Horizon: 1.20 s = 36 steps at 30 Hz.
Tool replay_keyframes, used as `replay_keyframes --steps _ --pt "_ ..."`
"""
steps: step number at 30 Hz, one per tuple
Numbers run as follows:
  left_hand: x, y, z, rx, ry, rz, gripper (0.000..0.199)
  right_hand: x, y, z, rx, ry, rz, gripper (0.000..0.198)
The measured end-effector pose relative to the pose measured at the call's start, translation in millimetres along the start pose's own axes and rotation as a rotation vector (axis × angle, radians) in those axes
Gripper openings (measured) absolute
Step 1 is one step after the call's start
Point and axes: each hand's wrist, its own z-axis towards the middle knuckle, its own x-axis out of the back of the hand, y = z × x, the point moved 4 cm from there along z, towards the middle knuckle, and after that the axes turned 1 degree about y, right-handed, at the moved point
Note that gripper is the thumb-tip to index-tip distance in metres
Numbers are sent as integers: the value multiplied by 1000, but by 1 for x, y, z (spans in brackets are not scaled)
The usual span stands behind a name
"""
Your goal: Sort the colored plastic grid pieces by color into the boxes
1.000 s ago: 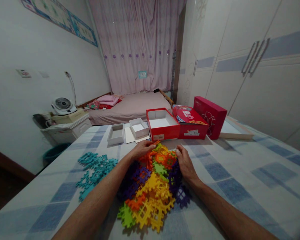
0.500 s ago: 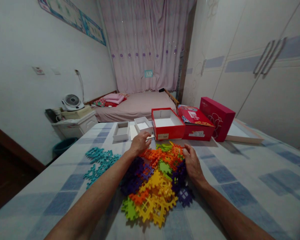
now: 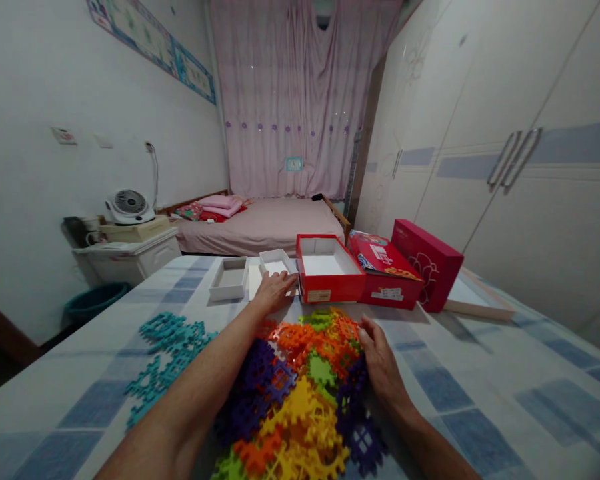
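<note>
A heap of plastic notched building pieces lies on the table in front of me, with yellow pieces (image 3: 303, 413), orange pieces (image 3: 295, 337), purple pieces (image 3: 253, 387) and green pieces (image 3: 321, 370). Beyond the heap, my left hand (image 3: 274, 292) is stretched out palm down at the near side of a small white box (image 3: 276, 259); whether it touches the box I cannot tell. Its fingers are extended with nothing visible in them. My right hand (image 3: 380, 353) rests along the heap's right edge beside the orange pieces, fingers loosely extended. Turquoise pieces (image 3: 177, 340) lie apart, left of my left forearm.
Along the table's far side stand a white tray-like box (image 3: 230, 279), an open red box (image 3: 330, 288), a closed red box (image 3: 390, 287) and an upright crimson box (image 3: 427, 257). A shallow pale lid (image 3: 480, 300) lies at right. Behind is a bed (image 3: 275, 223).
My left hand has stretched out flatter, closer to the small white box. My right hand keeps its place by the heap. The camera view has tilted up, so the table sits lower.
</note>
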Motion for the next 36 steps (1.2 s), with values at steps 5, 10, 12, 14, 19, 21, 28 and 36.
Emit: replay_keyframes --steps 5,10,12,14,19,21,28,36 --pt "1 -16 -8 -50 -33 61 39 0 -1 0 -16 -15 17 67" --pt "3 -36 -20 -78 -51 86 39 -1 1 1 -7 -8 35 63" --pt "3 -44 -24 -84 -48 84 37 0 2 1 -7 -6 43 61" --pt "4 -50 -28 -93 -38 74 34 0 2 0 -4 -9 45 60" --pt "19 -45 -29 -62 86 37 40 0 2 0 -4 -22 29 60" --pt "33 -32 -23 -62 197 -21 46 -1 1 0 2 -22 23 61" --pt "67 44 18 -344 189 -155 59 -1 0 2 -4 -9 9 60" --pt "55 43 34 -282 -16 -42 24 -1 4 1 36 -30 -12 54"
